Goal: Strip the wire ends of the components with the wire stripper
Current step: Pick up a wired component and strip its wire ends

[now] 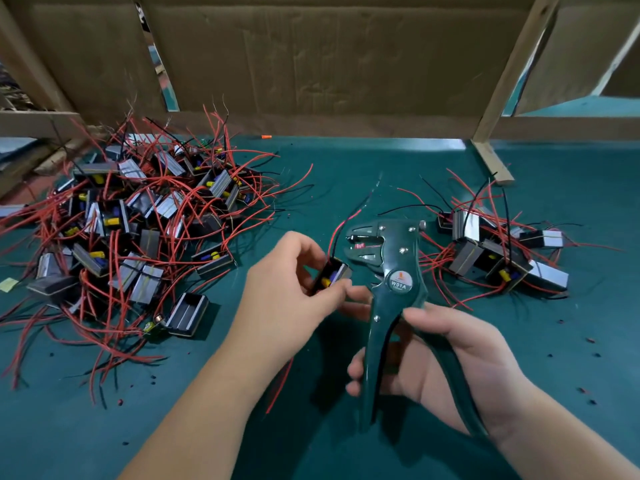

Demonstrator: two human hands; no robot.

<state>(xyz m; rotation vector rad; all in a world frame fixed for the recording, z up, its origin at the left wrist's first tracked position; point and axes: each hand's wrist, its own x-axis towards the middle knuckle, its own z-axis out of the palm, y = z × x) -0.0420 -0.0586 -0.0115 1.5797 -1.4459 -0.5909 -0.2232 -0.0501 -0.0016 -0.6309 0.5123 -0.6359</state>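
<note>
Currently a cardboard wall (311, 64) is closing off the back of the bench, and a slanted wooden post (512, 74) is leaning across it at right. A large pile (138, 220) of black blocks trailing red and black wires is sprawling over the left side. A smaller pile (502, 251) is lying at right, just behind the tool. Neither is covering the hands.

The right hand (460, 358) is gripping the wire stripper (398, 271) by both handles, fingers curling round the left one and thumb lying on the right one. The handles are standing spread, the head is pointing away from the person, and the jaws are facing left, parted.

The left hand (294, 285) is pinching one component (332, 275) between thumb and fingertips, just left of the stripper's head. Its red wire (337, 230) is arching up past the left side of the jaws; whether it is touching them cannot be told.

A green mat (346, 161) is covering the table, and small scraps of insulation (588, 339) are lying scattered on it at right.
</note>
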